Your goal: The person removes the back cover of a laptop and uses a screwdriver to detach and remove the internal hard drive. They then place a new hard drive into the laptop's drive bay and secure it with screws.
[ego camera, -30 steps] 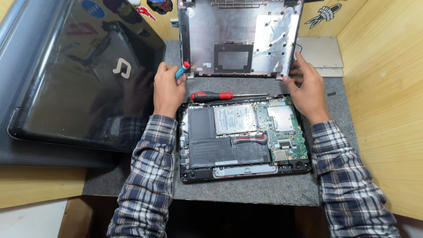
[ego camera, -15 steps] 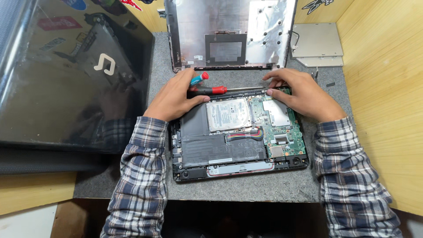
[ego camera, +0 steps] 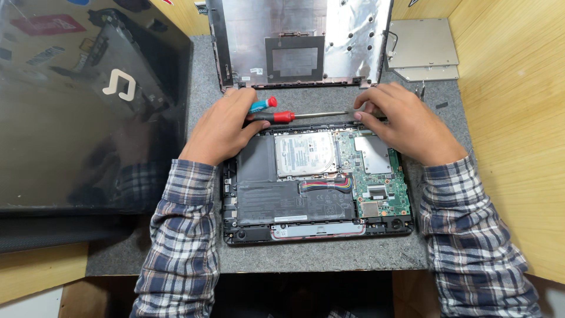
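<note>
An opened laptop base lies on a grey mat, showing its battery, silver drive and green board. My left hand sits at its far left corner. Its fingers and thumb close around the handle end of a red-and-black screwdriver, and it covers part of a blue-handled screwdriver. My right hand rests at the far right corner, fingers bent down onto the base's edge by the red screwdriver's tip, holding nothing.
The removed bottom cover lies inside up just beyond the screwdrivers. A silver optical drive is at the back right. A closed black laptop fills the left. A wooden wall stands on the right.
Both hands let go of the bottom cover, which now lies flat beyond the base. They came down to the base's far edge, the left onto the screwdrivers.
</note>
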